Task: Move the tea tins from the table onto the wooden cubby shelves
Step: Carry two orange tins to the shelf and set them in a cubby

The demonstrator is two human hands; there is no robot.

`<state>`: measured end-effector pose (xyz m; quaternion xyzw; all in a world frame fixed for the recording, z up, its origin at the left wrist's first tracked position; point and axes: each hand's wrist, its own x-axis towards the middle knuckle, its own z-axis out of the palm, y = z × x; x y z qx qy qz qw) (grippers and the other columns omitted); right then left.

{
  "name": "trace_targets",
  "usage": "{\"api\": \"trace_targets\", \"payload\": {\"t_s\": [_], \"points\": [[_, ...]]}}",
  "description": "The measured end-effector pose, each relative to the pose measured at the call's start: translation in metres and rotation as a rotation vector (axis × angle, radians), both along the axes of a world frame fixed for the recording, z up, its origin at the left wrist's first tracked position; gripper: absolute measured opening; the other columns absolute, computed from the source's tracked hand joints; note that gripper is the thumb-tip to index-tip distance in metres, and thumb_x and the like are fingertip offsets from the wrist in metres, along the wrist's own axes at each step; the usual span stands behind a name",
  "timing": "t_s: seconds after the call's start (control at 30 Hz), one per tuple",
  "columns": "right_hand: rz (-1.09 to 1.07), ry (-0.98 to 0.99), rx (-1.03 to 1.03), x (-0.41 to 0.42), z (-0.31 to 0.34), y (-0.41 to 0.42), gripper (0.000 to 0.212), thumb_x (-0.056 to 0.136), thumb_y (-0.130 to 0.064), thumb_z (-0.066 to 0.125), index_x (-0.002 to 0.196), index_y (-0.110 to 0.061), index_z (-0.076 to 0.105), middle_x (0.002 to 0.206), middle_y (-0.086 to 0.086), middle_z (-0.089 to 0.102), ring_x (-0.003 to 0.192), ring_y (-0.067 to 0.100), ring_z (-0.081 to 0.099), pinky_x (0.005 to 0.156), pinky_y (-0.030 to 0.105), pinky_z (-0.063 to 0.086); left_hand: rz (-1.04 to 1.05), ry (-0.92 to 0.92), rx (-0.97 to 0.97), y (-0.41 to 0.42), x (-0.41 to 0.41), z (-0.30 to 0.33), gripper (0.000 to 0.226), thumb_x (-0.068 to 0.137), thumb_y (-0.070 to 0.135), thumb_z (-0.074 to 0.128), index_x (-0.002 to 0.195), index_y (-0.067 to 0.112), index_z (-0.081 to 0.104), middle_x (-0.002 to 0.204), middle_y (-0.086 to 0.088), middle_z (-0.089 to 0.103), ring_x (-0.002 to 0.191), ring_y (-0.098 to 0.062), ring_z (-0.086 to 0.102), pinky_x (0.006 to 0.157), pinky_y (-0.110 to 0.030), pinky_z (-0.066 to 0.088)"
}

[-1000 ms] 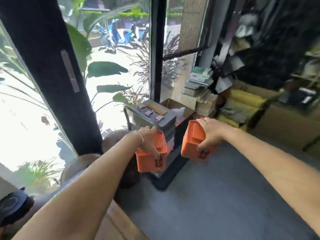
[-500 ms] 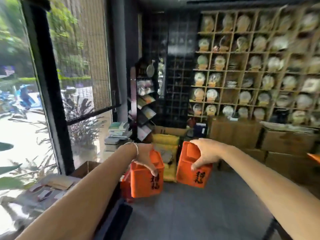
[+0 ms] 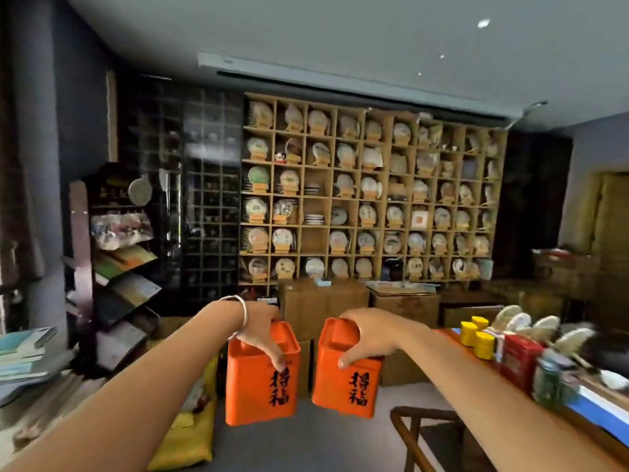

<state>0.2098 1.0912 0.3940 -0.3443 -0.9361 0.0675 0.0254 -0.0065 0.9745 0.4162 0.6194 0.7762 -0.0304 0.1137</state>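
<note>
Each hand grips an orange tin from above: left hand (image 3: pixel 262 330) on the left tin (image 3: pixel 260 383), right hand (image 3: pixel 369 335) on the right tin (image 3: pixel 343 376), fingers closed around the tops, facing the wooden shelves (image 3: pixel 371 195).

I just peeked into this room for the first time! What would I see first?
Two bright orange tins with black writing sit right in the middle: the left hand grips the left orange tin from above, and the right hand grips the right orange tin. Behind them, a big wooden cubby shelf fills the far wall, nearly every square holding a round wrapped disc. On the right, small yellow tins stand on a table.
</note>
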Motion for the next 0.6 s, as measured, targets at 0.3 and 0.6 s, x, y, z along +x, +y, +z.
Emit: {"api": "trace_targets", "payload": {"t_s": [0.3, 0.6], "points": [[-0.118, -0.009, -0.008, -0.009, 0.009, 0.164, 0.094, 0.060, -0.066, 0.073, 0.140, -0.031, 0.038, 0.135, -0.005, 0.051, 0.114, 0.017, 0.055, 0.091, 0.034, 0.052, -0.118, 0.054, -0.040, 0.181, -0.021, 0.018, 0.091, 0.054, 0.065, 0.077, 0.128, 0.027, 0.042, 0.119, 0.002, 0.056, 0.106, -0.025, 0.058, 0.085, -0.039, 0.054], [-0.160, 0.086, -0.036, -0.062, 0.061, 0.355, 0.081, 0.070, -0.053, 0.075, 0.137, -0.025, 0.039, 0.123, -0.003, 0.057, 0.104, 0.015, 0.059, 0.082, 0.027, 0.053, -0.176, 0.083, 0.016, 0.388, -0.088, 0.051, 0.089, 0.056, 0.064, 0.077, 0.129, 0.027, 0.040, 0.124, 0.000, 0.054, 0.104, -0.023, 0.058, 0.086, -0.038, 0.054]]}}
